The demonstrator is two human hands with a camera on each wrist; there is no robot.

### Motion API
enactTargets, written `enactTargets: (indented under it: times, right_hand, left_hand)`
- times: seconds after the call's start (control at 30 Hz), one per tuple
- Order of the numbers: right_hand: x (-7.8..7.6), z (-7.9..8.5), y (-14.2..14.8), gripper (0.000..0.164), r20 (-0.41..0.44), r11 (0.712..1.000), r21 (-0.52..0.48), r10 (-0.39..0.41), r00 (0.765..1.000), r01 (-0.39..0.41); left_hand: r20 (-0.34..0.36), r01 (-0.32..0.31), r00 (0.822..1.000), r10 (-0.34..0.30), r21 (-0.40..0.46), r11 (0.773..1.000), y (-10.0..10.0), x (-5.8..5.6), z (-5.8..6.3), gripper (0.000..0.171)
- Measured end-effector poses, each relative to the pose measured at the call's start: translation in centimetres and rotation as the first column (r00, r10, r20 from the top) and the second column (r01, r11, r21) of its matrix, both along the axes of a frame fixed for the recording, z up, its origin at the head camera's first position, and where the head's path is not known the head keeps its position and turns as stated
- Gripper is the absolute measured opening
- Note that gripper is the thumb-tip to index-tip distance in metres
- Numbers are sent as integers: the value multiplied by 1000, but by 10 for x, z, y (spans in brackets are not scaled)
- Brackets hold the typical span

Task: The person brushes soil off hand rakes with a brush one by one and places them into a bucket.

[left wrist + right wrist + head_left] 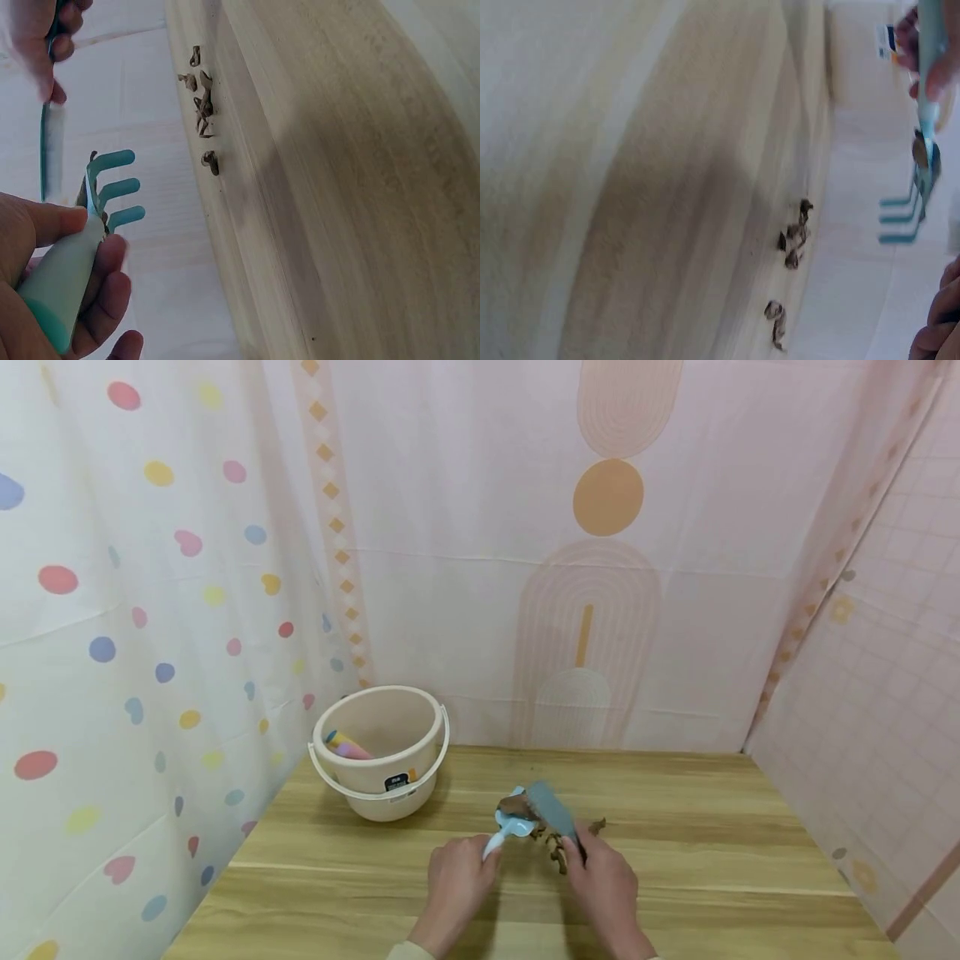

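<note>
While the left hand [459, 877] curls its fingers round the blue rake [519, 827] and the right hand [603, 881] pinches a brush-like tool [552, 811], both over the worktop [337, 885] short of its far edge, a hard stroke could knock the brown clump [515, 805] loose.

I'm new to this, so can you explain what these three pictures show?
There's no robot here, just a person's two bare hands. The wide picture comes from a head camera looking forward and down; the other two come from cameras on each wrist, so the table looks turned sideways. The left hand grips a blue rake with brown stuff on it. The right hand holds a flat blue tool, partly blurred. Brown scraps lie on the table, and a bucket stands to their left.
</note>
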State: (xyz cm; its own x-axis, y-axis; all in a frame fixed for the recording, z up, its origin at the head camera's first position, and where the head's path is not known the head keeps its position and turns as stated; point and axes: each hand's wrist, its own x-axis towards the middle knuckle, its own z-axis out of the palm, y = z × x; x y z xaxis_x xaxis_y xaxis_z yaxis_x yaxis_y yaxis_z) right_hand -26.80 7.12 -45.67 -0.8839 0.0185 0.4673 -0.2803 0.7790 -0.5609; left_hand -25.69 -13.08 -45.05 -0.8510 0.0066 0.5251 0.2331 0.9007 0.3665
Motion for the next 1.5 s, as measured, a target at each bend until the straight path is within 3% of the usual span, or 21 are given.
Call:
enactTargets:
  times: [0.27, 0.4, 0.63, 0.73, 0.93, 1.03, 1.2, 1.5]
  right_hand:
    - [1, -12, -3, 33, 17, 995, 71, -72, 997, 70]
    - [0, -12, -1, 30, -11, 994, 75, -78, 997, 79]
    - [-1, -10, 4, 32, 32, 993, 64, -103, 994, 101]
    - [-2, -8, 6, 31, 10, 992, 39, -119, 993, 118]
    - [1, -9, -6, 28, -90, 999, 29, -11, 996, 14]
    - [2, -13, -11, 29, -65, 998, 68, -6, 998, 10]
    - [-1, -18, -8, 31, -19, 990, 121, -65, 998, 67]
    - [-4, -13, 3, 32, 37, 991, 116, -72, 997, 67]
  left_hand:
    - [-6, -22, 1000, 22, -12, 1000, 0, 1, -1, 36]
    - [2, -18, 1000, 18, -2, 1000, 0, 1, -2, 35]
    - [16, -12, 1000, 12, -10, 1000, -1, 1, -4, 33]
    - [40, -20, 999, 20, -17, 1000, -3, 2, -5, 32]
    - [47, -3, 999, 3, -4, 1000, -3, 0, -1, 35]
    - [37, 9, 999, -9, 1, 1000, -2, 0, 1, 34]
    - [27, -5, 1000, 6, -21, 1000, -2, 0, -1, 32]
    - [18, -6, 1000, 7, -28, 1000, -4, -1, -4, 32]
